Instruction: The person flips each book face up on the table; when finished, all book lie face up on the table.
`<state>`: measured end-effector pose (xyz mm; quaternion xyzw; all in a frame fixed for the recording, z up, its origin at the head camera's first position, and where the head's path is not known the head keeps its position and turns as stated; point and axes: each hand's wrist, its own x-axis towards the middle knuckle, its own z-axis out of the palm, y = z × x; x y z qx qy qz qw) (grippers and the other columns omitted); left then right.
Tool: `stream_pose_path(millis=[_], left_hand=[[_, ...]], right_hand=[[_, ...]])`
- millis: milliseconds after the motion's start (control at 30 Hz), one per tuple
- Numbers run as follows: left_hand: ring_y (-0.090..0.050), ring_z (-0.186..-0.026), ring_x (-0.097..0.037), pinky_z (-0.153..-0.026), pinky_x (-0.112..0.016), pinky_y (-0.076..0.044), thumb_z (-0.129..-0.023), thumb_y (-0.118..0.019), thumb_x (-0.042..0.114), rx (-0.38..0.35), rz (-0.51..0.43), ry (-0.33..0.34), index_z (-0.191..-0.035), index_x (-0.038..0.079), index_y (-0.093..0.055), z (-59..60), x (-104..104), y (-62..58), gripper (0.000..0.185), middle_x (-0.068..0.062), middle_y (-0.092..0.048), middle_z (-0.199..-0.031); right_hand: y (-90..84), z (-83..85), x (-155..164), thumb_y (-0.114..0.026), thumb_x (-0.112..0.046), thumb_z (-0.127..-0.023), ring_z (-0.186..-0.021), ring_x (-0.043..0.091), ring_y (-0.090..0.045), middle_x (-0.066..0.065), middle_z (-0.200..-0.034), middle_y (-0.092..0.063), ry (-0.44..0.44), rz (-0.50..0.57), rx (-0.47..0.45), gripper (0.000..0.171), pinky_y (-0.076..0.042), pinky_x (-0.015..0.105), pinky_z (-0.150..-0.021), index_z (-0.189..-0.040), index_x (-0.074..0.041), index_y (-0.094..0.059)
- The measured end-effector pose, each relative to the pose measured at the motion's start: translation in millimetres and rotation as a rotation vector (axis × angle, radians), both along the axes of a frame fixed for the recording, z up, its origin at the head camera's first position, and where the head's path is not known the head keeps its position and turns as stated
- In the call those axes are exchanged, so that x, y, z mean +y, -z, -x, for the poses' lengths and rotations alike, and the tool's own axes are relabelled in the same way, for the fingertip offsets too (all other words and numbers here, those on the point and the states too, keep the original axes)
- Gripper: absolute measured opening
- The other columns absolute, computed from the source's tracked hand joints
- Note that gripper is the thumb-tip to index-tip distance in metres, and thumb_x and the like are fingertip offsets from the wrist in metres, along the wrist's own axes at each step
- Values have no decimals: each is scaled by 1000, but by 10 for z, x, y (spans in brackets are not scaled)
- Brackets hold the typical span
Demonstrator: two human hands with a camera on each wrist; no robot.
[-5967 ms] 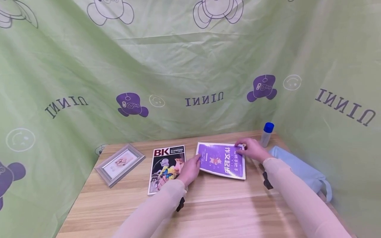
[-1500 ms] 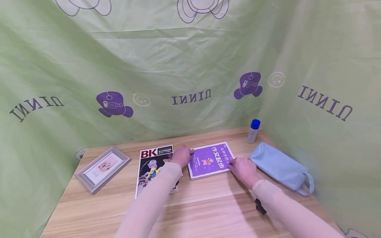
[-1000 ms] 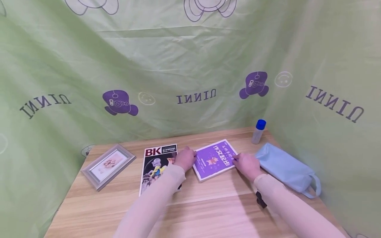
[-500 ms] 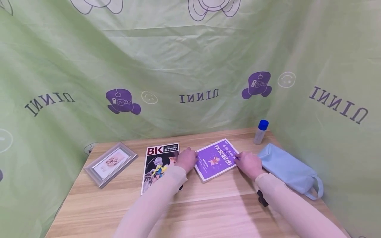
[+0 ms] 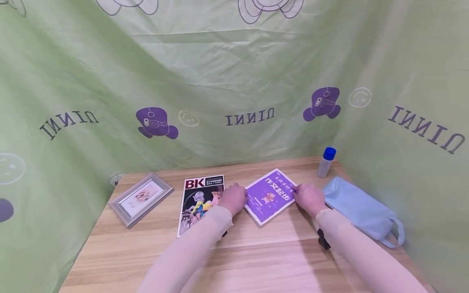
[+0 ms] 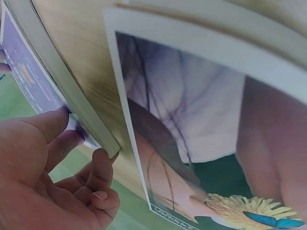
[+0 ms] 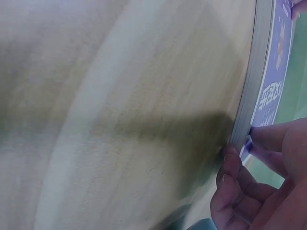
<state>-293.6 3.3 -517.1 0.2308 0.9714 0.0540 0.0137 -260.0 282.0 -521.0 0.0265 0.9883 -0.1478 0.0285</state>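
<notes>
A purple book (image 5: 269,197) with white lettering lies askew on the table in the head view, one corner towards me. My left hand (image 5: 234,198) pinches its left corner, thumb and index finger on the cover and other fingers curled at the page edge in the left wrist view. At the opposite corner my right hand (image 5: 309,198) pinches the book likewise; the right wrist view shows its thumb (image 7: 273,136) on the cover. Left of the book lies a BK magazine (image 5: 194,207), partly hidden by my left hand and sleeve.
A grey picture frame (image 5: 141,199) lies at the left of the wooden table (image 5: 264,260). A blue-capped bottle (image 5: 327,162) stands at the back right, behind a light blue pouch (image 5: 362,209). A green curtain (image 5: 205,73) hangs close around the back and sides.
The book has turned counter-clockwise, its title swinging from the right side towards the upper right. My right hand has come down from its top right corner to the right corner. The view has shifted slightly.
</notes>
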Motion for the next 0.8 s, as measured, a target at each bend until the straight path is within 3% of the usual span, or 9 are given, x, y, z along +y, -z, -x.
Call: stream_pose_path(millis=[267, 533, 800], left_hand=[[-64, -81, -24, -71, -39, -55, -98, -73, 30, 58, 1, 19, -96, 11, -82, -48, -12, 66, 21, -4, -70, -84], [-65, -79, -26, -71, -41, -55, -97, -73, 32, 93, 22, 20, -92, 10, -81, -129, -18, 102, 24, -7, -70, -83], [-65, -80, -27, -72, -42, -57, -98, -71, 30, 80, 32, 5, -94, 7, -81, -241, -9, 52, 25, -10, -70, -85]], right_hand=[[-9, 83, -2, -65, -26, -101, -87, 42, -69, 32, -119, -69, 13, -2, -37, 41, -56, 53, -67, -134, -2, -68], [-33, 145, -38, -62, -24, -102, -98, 46, -69, 32, -127, -66, 3, 18, -67, 42, -56, 57, -79, -137, -1, -66], [-42, 225, -71, -60, -17, -99, -114, 52, -64, 32, -133, -62, -13, 47, -77, 42, -53, 63, -89, -137, 1, -65]])
